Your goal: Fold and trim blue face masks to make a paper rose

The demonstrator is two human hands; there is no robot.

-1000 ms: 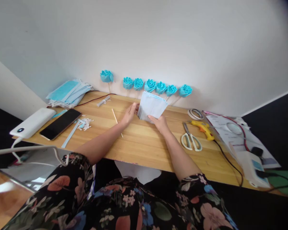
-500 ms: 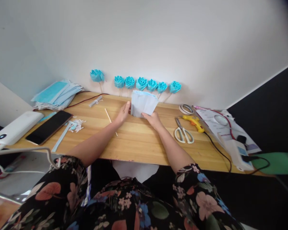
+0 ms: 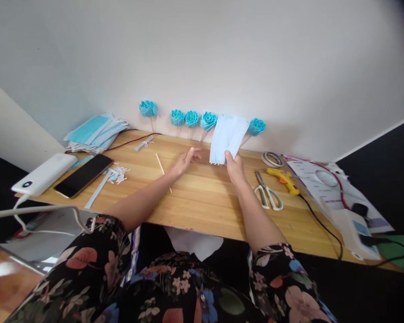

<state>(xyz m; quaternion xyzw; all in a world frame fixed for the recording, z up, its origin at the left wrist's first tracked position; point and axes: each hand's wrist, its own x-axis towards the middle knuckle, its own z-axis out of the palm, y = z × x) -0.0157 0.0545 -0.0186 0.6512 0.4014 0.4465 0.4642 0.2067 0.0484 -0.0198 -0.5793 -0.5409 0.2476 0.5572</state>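
Left of the scissors, the right hand alone now grips the pale-blue face-mask sheets; the left hand, farther left of the scissors, has come off them, loosely open and free. Held up beyond the scissors, the sheets now stand lengthwise, long axis leaning rightward at the top, masking two blue artificial roses behind.

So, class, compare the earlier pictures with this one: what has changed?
The sheets have shifted right and up in the picture, now hiding two of the blue flowers. The right hand has kept its grip on them. The left hand, previously at their edge, is now apart from them and open. The scissors, glue gun and phone stayed put.
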